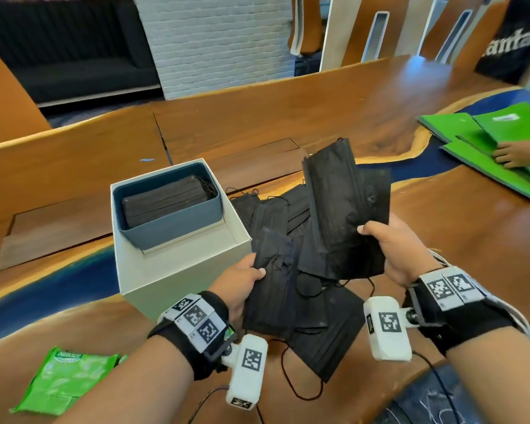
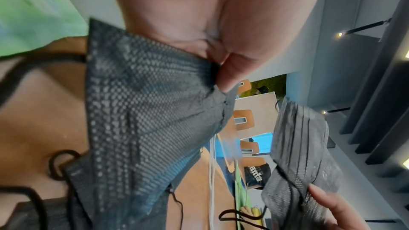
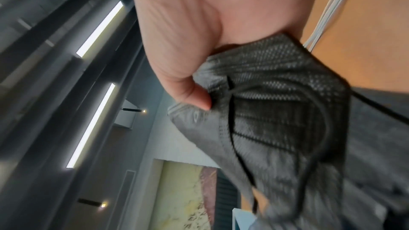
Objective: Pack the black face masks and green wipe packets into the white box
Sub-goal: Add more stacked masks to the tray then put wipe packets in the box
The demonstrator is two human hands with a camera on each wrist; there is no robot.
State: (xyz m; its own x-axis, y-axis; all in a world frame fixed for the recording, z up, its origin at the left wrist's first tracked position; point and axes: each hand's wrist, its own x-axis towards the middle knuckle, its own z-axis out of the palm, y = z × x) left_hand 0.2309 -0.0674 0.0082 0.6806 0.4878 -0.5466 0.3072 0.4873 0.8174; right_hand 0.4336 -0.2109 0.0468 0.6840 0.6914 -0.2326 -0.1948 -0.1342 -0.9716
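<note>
1. Right hand (image 1: 401, 252) is gripping a bunch of black masks (image 1: 346, 209), thumb on top and fingers (image 3: 197, 97) curled round the lower edge. The bunch is standing nearly upright, long axis running up and away from the person.
2. Left hand (image 1: 239, 286) is pinching another black mask (image 1: 273, 286) at its left edge, thumb on the near face. The left wrist view is showing the fabric creased under the thumb (image 2: 228, 76). This one is also lying long axis away from the person, lower and flatter than the right bunch.
3. White box (image 1: 178, 270) is sitting on the table (image 1: 288, 117) just left of both hands. Inside it, at the far side, a grey-blue tray (image 1: 172, 228) is already holding a flat stack of masks (image 1: 166, 200). The near part of the box floor is showing bare.
4. More loose masks (image 1: 325, 338) are lying in a pile on the table under and between the hands, ear loops trailing.
5. Green wipe packet (image 1: 65, 381) is lying flat on the table at near left, outside the box and untouched.
6. Key relation: the box is lying left and slightly forward of the held masks. The left hand is nearer, almost touching the box's near right corner. The tray's long axis is running left-right, so I judge the held masks are needing roughly a quarter turn before going in flat.
7. Risk, as I judge it: ear loops snagging on the pile or the box rim.
</note>
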